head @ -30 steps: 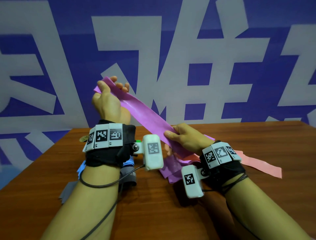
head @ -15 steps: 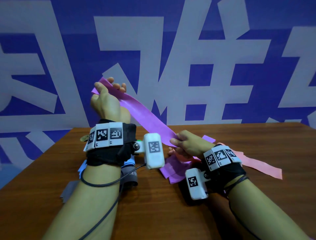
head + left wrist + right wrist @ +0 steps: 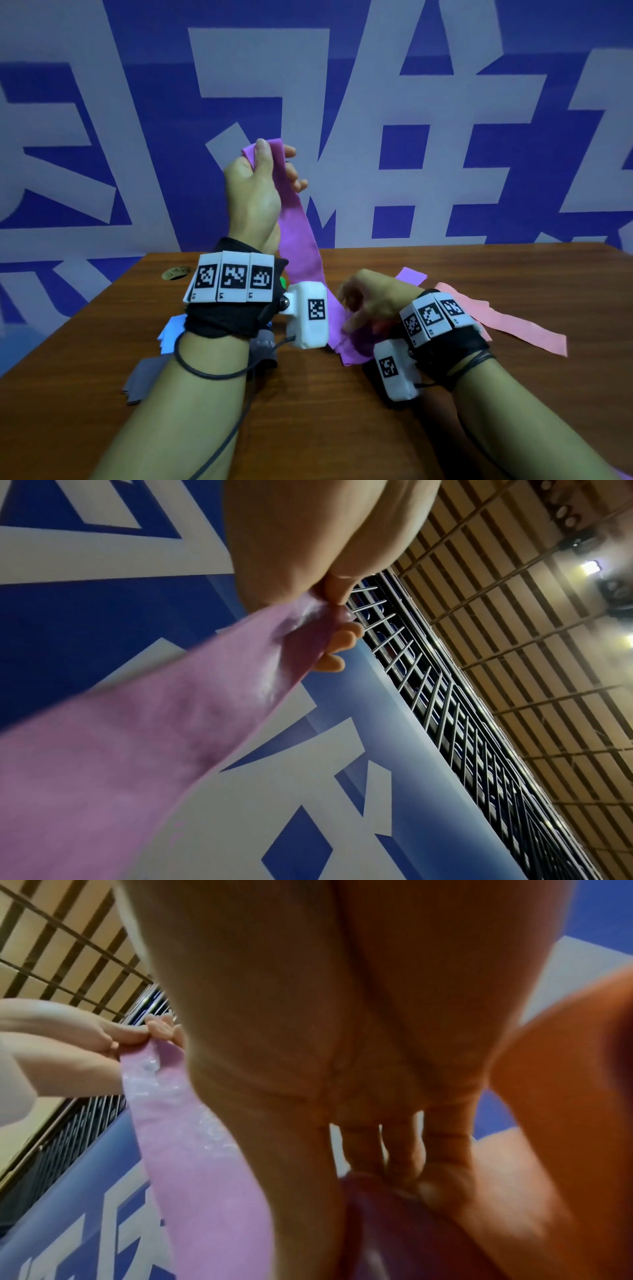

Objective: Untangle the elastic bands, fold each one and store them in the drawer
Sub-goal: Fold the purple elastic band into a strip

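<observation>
My left hand (image 3: 274, 156) is raised in front of the blue wall and pinches the top end of a purple elastic band (image 3: 298, 222) between thumb and fingers (image 3: 337, 599). The band hangs steeply down past my left wrist to a crumpled purple heap (image 3: 352, 349) on the wooden table (image 3: 342, 428). My right hand (image 3: 356, 308) is low over that heap, and its curled fingers (image 3: 400, 1161) grip the band's lower part (image 3: 369, 1213). One loose purple end (image 3: 409, 275) lies flat behind the right hand. No drawer is in view.
A salmon-pink band (image 3: 507, 325) stretches over the table to the right of my right wrist. Blue (image 3: 171, 332) and grey (image 3: 144, 377) bands lie under my left forearm. A round cable hole (image 3: 175, 272) is at the table's far left.
My left hand has swung to the right and upright, so the band now hangs steeply. My right hand has slid down the band to the heap on the table.
</observation>
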Demonstrator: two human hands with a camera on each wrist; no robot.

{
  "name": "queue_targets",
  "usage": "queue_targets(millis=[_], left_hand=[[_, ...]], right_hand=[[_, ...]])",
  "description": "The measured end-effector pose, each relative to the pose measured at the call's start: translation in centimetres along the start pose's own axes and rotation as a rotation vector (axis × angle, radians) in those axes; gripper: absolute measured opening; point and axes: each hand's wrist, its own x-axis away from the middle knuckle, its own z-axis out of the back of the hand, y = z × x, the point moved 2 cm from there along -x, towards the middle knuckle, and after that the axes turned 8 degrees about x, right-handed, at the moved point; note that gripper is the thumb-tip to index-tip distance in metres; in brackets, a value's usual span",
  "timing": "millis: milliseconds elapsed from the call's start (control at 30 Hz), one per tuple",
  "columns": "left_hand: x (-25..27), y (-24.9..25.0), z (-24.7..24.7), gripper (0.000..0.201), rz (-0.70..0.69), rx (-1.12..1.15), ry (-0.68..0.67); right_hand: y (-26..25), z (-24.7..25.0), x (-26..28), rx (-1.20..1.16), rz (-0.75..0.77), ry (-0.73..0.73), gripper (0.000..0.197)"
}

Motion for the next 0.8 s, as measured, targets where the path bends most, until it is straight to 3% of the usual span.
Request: queue_targets(millis=[133, 267, 567, 733, 800], left_hand=[[0.0, 0.5, -0.2, 0.038, -0.125, -0.132, 0.007], [-0.1, 0.9, -0.1, 0.038, -0.195, -0.185, 0.041], [0.6, -1.0, -0.8, 0.03, 0.01, -0.299, -0.118], [1.1, -1.4, -1.0, 0.019, 0.03, -0.457, -0.21], [1.0, -1.4, -0.9, 0.017, -0.005, -0.571, -0.227]], right_hand=[[0.1, 1.0, 0.4, 0.146, -0.027, 0.119, 0.037], [0.5, 2.8, 0.9, 0.063, -0.037, 0.321, 0.033], [1.3, 4.3, 1.0, -0.172, 0.063, 0.692, 0.042], [-0.3, 5.2, 1.9, -0.349, 0.212, 0.691, 0.014], [-1.2, 5.6, 2.4, -0.399, 0.297, 0.691, 0.015]])
